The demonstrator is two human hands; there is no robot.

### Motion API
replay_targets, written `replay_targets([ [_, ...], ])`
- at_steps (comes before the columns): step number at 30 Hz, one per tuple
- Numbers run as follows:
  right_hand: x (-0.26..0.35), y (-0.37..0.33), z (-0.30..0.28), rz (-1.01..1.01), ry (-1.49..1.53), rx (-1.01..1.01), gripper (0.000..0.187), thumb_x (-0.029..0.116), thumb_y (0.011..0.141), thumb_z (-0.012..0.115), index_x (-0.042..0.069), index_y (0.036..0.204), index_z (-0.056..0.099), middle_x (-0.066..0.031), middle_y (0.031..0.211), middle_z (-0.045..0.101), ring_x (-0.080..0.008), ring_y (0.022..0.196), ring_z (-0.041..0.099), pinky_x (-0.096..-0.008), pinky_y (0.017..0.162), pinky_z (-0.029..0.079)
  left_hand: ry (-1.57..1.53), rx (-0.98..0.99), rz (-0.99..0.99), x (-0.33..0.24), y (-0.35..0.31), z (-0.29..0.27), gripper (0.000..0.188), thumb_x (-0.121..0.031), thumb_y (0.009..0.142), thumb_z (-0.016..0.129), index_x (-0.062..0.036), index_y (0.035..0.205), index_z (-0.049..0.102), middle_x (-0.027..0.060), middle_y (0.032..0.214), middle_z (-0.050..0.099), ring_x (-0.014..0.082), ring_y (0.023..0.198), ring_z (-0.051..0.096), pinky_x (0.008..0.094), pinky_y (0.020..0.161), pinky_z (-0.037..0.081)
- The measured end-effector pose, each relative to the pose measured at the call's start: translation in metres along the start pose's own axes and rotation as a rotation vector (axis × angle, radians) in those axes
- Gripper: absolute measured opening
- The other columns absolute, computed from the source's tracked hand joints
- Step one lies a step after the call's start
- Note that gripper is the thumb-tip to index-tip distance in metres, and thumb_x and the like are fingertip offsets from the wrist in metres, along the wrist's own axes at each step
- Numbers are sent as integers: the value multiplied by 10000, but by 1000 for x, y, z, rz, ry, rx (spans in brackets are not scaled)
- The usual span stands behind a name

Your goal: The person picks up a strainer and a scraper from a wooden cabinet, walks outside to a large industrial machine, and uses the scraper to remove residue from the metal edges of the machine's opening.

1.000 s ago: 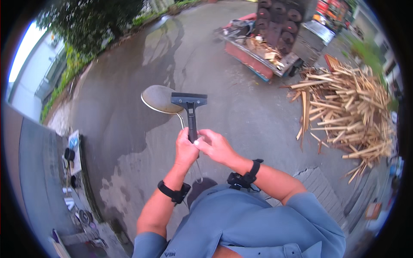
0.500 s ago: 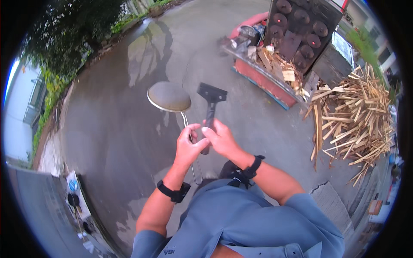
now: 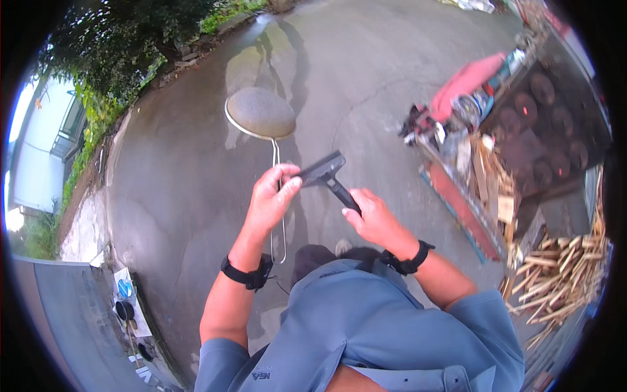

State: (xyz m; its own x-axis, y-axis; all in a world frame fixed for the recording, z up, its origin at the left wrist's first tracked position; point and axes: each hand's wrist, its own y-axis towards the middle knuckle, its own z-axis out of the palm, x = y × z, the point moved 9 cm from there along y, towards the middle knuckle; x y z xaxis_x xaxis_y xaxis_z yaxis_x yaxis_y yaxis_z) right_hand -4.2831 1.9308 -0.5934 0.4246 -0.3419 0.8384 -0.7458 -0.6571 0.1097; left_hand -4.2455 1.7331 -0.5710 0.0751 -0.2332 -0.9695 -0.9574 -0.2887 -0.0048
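A black scraper is held above wet concrete; its ribbed handle runs down and to the right into the right hand, which grips the lower end; its wide flat head (tilted, left end lower) points up and left, where the left hand pinches its edge between thumb and fingertips; the tool lies slanted, level with the hands, in front of the person's chest.

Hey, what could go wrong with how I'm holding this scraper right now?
Your left hand has its fingertips right at the scraper head, where the blade edge may cut them. Your right hand grips only the end of the handle, so the tool might twist. The wire skimmer lying on the concrete by your feet is a likely trip hazard.
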Motion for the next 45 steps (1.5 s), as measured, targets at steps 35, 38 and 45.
replay_targets([
  [35,-457,825,-442,398,-166,-23,342,190,817,587,70,1132,528,-175,933,585,-369,901,587,-458,765,474,154,833,-76,27,1126,276,124,-59,841,619,-42,745,542,-48,632,484,35,569,414,216,494,364],
  [38,-525,876,-504,431,-166,-121,332,199,813,597,55,1106,535,-174,919,600,-371,886,590,-464,755,475,88,902,-100,29,1226,336,122,-68,836,622,-39,749,542,-45,629,490,38,553,416,219,485,363],
  [45,-651,972,-653,570,-134,-382,320,236,818,590,43,1067,534,-184,939,595,-382,875,587,-472,741,472,118,1149,-117,-12,1429,513,106,-71,835,611,-68,752,544,-52,602,476,35,505,438,202,451,351],
])
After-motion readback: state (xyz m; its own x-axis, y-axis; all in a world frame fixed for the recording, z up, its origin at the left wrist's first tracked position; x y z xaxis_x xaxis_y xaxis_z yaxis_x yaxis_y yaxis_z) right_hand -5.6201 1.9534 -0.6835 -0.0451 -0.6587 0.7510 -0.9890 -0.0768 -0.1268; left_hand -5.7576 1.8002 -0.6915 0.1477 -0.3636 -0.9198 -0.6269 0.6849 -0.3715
